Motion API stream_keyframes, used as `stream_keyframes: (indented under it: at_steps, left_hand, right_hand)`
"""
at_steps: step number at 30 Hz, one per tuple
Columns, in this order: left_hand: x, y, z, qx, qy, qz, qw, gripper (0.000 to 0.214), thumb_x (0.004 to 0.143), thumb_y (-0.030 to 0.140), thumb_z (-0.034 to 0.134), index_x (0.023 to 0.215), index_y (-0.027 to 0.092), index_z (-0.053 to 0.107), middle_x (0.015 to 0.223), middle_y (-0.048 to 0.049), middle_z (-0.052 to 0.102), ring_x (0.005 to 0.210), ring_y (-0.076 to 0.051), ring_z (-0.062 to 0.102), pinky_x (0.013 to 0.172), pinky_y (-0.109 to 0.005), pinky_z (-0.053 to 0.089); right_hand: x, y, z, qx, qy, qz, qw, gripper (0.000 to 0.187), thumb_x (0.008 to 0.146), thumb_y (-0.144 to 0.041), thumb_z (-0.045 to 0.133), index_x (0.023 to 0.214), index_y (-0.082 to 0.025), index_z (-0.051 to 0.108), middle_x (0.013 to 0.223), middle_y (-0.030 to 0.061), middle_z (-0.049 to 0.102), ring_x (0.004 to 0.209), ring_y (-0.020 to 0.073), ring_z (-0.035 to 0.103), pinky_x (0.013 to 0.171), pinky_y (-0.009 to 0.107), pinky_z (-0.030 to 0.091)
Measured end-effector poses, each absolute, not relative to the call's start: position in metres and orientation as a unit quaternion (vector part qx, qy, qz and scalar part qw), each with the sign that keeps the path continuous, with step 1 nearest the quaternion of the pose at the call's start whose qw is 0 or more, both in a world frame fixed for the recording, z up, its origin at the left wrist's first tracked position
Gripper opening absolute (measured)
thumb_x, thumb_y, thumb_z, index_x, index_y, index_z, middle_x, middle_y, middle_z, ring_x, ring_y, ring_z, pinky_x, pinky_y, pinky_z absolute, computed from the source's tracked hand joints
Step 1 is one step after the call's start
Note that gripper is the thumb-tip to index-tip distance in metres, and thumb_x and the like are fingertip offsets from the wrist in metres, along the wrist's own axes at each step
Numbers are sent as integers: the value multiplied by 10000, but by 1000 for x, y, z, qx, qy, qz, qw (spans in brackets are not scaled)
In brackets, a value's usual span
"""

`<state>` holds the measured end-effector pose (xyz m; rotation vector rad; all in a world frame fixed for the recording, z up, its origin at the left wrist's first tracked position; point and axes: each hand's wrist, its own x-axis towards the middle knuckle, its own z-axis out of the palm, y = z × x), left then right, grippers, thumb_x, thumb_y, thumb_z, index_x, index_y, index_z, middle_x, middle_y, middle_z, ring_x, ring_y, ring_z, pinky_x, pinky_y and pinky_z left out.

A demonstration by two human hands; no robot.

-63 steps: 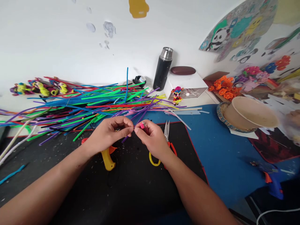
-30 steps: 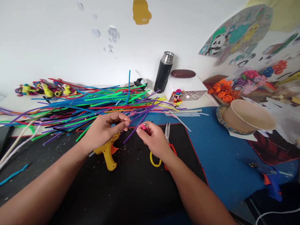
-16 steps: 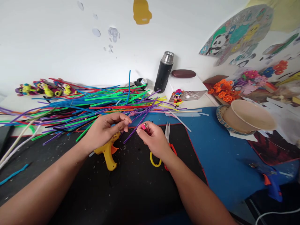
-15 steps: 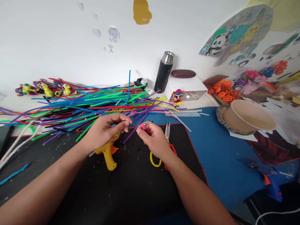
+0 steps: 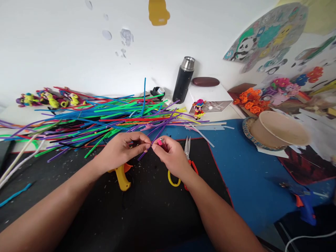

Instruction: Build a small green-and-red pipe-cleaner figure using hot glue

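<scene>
My left hand [image 5: 123, 150] and my right hand [image 5: 172, 157] meet fingertip to fingertip above a black mat [image 5: 147, 210]. The left thumb and forefinger pinch the near end of a purple pipe cleaner [image 5: 157, 131] that runs up and right into the pile. My right hand is closed round a small pink lighter [image 5: 160, 141], its top poking out beside the pipe cleaner's end. Under the left hand lies a yellow glue gun [image 5: 122, 178]. Scissors with yellow and red handles [image 5: 187, 154] lie under the right wrist.
A big heap of coloured pipe cleaners [image 5: 86, 119] spreads across the back left. A black flask [image 5: 183, 78], a white box [image 5: 210, 96], a small figurine [image 5: 198, 107], a paper bowl [image 5: 278, 129] and a blue glue gun [image 5: 304, 206] stand around on the right.
My left hand slid right and its fingers closed on the purple pipe cleaner's end, meeting the right fingertips. The right hand with the lighter barely moved.
</scene>
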<state>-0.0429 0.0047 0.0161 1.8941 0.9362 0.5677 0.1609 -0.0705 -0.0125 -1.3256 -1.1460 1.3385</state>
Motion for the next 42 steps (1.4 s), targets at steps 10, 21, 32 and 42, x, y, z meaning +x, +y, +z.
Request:
stream_keyframes:
  at_steps: [10, 21, 32, 42]
  left_hand:
    - [-41, 3, 19, 779, 378, 230, 444, 268, 970, 506, 719, 903, 260, 803, 838, -29, 791, 769, -226, 702, 714, -321, 544]
    - [-42, 3, 19, 770, 392, 228, 449, 260, 957, 483, 725, 926, 237, 802, 875, -34, 794, 817, -235, 710, 782, -345, 548]
    - [-42, 2, 18, 768, 387, 239, 451, 249, 957, 479, 746, 895, 250, 819, 838, -38, 791, 778, -235, 703, 739, -329, 553]
    - [-41, 2, 15, 768, 375, 239, 462, 240, 971, 463, 752, 902, 248, 833, 830, -38, 795, 755, -225, 711, 701, -311, 549]
  right_hand:
    - [160, -71, -12, -537, -462, 537, 459, 262, 923, -486, 727, 924, -238, 641, 712, -65, 469, 615, 140, 415, 586, 303, 337]
    - [161, -70, -13, -530, -457, 533, 475, 273, 933, -494, 724, 914, -236, 638, 715, -64, 470, 603, 130, 404, 580, 303, 328]
    - [160, -71, -14, -537, -471, 526, 461, 274, 933, -498, 723, 958, -229, 677, 726, -56, 503, 638, 145, 439, 604, 307, 354]
    - [160, -71, -13, -547, -482, 507, 461, 253, 906, -472, 704, 909, -223, 659, 745, -45, 527, 672, 148, 452, 634, 314, 353]
